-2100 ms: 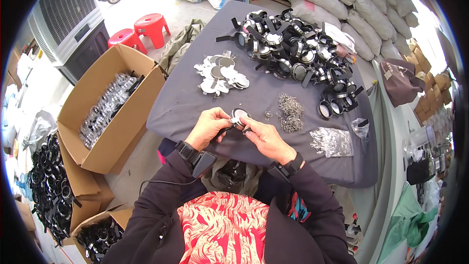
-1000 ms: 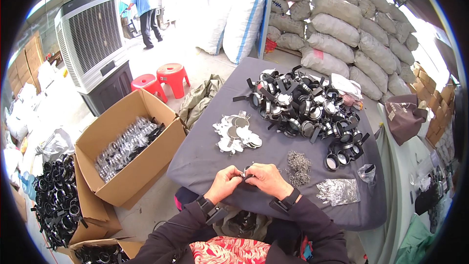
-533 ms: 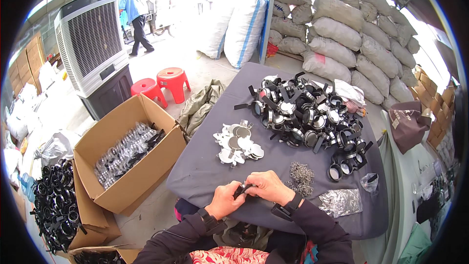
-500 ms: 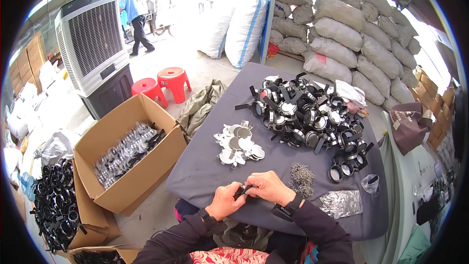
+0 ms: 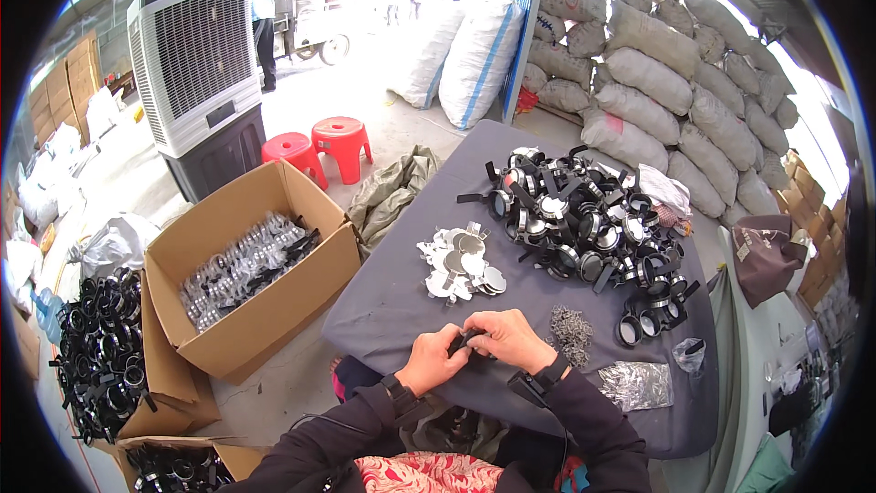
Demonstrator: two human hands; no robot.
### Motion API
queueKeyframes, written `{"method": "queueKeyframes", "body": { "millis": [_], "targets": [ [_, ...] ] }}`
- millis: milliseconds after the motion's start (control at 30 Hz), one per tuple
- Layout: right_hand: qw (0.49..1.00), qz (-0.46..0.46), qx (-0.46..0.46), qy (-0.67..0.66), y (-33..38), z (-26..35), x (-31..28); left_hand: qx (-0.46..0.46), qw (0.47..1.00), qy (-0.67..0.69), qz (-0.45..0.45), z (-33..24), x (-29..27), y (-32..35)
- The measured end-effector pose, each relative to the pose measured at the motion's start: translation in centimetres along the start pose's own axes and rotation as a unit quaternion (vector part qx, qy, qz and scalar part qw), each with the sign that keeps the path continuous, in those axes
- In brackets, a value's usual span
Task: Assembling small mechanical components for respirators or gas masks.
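Both hands meet over the near edge of the grey cloth-covered table (image 5: pixel 374 310). My left hand (image 5: pixel 427 361) is closed around a small black piece (image 5: pixel 463 340), mostly covered by fingers; its exact kind is hard to make out. From the other side my right hand (image 5: pixel 511 340) pinches the same piece. Just beyond lie flat silvery-white discs with tabs (image 5: pixel 463 265). A heap of small grey metal bits (image 5: pixel 571 330) is right of my right hand, with a clear bag of metal pieces (image 5: pixel 636 385) nearer me. Black-and-silver round parts with straps (image 5: pixel 593 224) are piled at the far right.
Left of the table stands a cardboard box (image 5: pixel 265 319) with plastic-wrapped parts inside. Black rings (image 5: pixel 100 356) are heaped beside it. Two red stools (image 5: pixel 340 135), an air cooler (image 5: pixel 205 59) and stuffed white sacks (image 5: pixel 479 64) stand farther back. Stacked sacks (image 5: pixel 648 78) line the right.
The whole view has shifted slightly, moving most of the scene rightward. My hands stay together on the black piece, with fingers slightly repositioned. The person in the background is now partly behind the cooler.
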State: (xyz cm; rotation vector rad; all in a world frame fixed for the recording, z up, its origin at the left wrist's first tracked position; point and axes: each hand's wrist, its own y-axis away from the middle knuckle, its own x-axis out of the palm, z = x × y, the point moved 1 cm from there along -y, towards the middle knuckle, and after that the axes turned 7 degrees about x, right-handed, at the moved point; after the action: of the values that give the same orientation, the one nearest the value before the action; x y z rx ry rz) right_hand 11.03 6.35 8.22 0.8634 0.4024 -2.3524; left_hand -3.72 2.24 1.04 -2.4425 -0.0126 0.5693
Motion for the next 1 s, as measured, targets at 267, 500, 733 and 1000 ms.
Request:
{"method": "queueKeyframes", "body": {
  "millis": [267, 500, 733, 1000],
  "targets": [
    [0.999, 0.003, 0.041, 0.01, 0.3, 0.2, -0.1, -0.014, 1.0, -0.02, -0.007, -0.1, 0.2, 0.2],
    [0.987, 0.118, 0.102, -0.029, -1.3, 0.9, -1.3, -0.016, 1.0, -0.013, -0.008, -0.1, 0.3, 0.4],
    [0.982, 0.146, 0.115, -0.026, -1.4, 1.1, -1.3, 0.001, 1.0, -0.023, -0.01, 0.0, 0.5, 0.5],
    [0.992, 0.029, 0.119, -0.009, 0.1, 0.8, 0.0, -0.013, 0.999, -0.035, -0.007, 0.5, 0.8, 0.1]
  ]
}}
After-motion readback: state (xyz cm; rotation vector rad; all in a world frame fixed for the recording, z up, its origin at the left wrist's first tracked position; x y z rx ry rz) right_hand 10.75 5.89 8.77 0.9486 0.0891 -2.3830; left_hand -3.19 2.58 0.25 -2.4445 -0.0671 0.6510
